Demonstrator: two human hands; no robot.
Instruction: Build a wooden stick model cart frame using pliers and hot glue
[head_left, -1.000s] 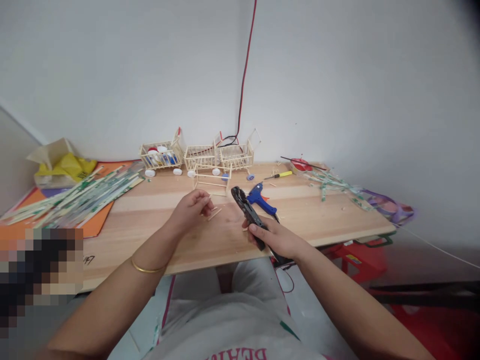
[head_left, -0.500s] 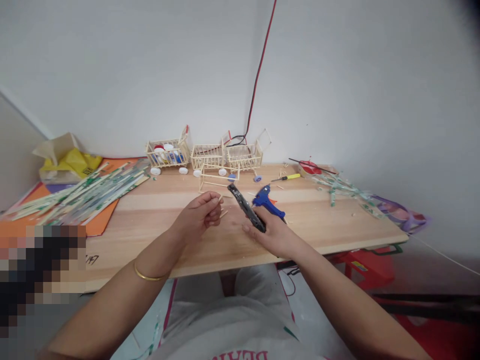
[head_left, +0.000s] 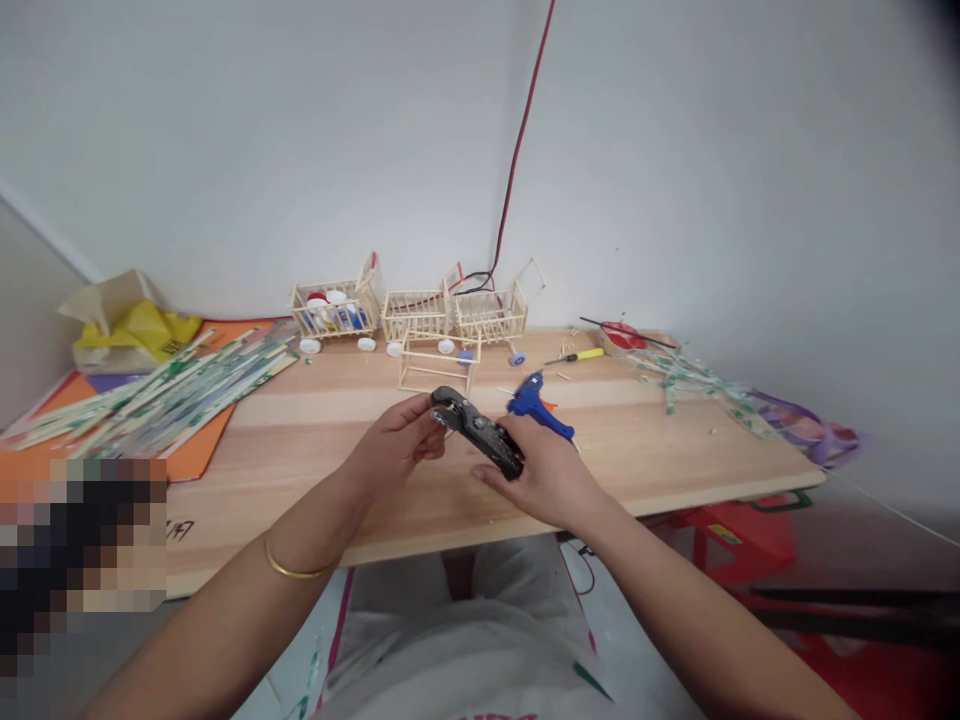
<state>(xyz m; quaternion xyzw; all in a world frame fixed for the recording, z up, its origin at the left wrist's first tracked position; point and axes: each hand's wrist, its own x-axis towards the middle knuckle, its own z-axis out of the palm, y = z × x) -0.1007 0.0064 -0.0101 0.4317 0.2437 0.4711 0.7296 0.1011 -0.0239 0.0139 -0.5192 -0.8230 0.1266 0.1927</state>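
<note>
My right hand point(head_left: 547, 465) is wrapped round a pair of black pliers point(head_left: 484, 435), whose parted jaws point left. Those jaws meet the fingertips of my left hand point(head_left: 401, 440), which is closed in a pinch. A short thin wooden stick showed between these fingers a moment ago; the jaws now mostly cover it. Just beyond my hands stands an open frame of thin sticks point(head_left: 439, 385). A blue glue gun point(head_left: 534, 405) lies on the wooden table point(head_left: 300, 440), right behind my right hand.
Three small stick carts, a filled one point(head_left: 337, 310), a middle one point(head_left: 416, 315) and a right one point(head_left: 491, 315), line the wall. Packaged sticks point(head_left: 165, 390) lie left on an orange sheet point(head_left: 199, 440). A yellow-handled screwdriver point(head_left: 589, 355) and red bowl point(head_left: 622, 338) sit back right.
The pliers have swung left and their jaws have parted, coming up to the stick at my left fingertips. My left hand has stayed nearly in place.
</note>
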